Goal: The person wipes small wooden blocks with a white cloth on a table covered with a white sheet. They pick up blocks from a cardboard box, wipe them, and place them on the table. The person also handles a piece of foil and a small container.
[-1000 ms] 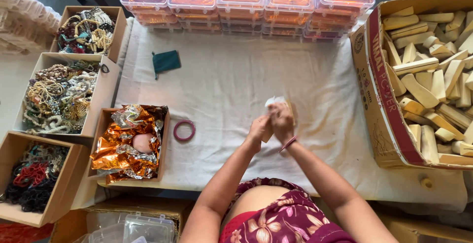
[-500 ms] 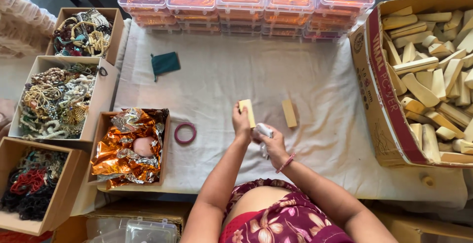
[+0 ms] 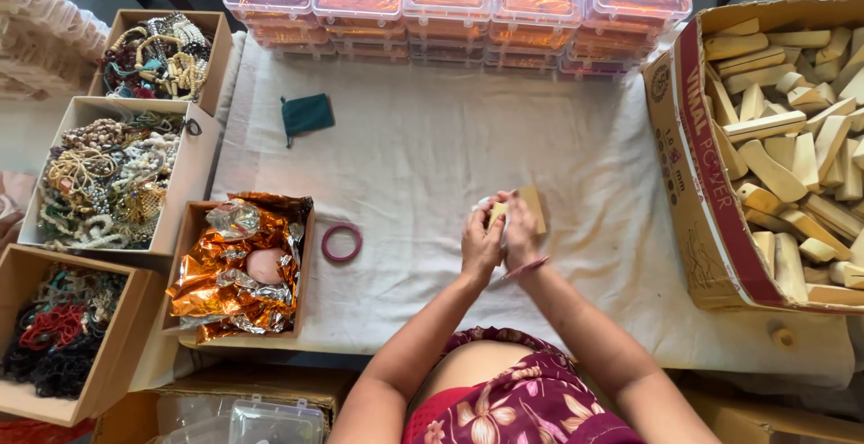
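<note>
fingers: both hands' fingers [image 3: 498, 228] pressed together, closed around a small pale wooden block [image 3: 531, 207]
left hand [image 3: 481, 248]: wraps the block's near side
right hand [image 3: 520, 239]: grips beside it
pink bangle [image 3: 342, 242]: well left of the fingers on the desk [image 3: 432, 147]

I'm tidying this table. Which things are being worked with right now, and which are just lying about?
In use:
left hand
right hand
wooden block
white wrap, partly hidden

Lying about:
pink bangle
green pouch
foil box
bead boxes
plastic cases
</note>
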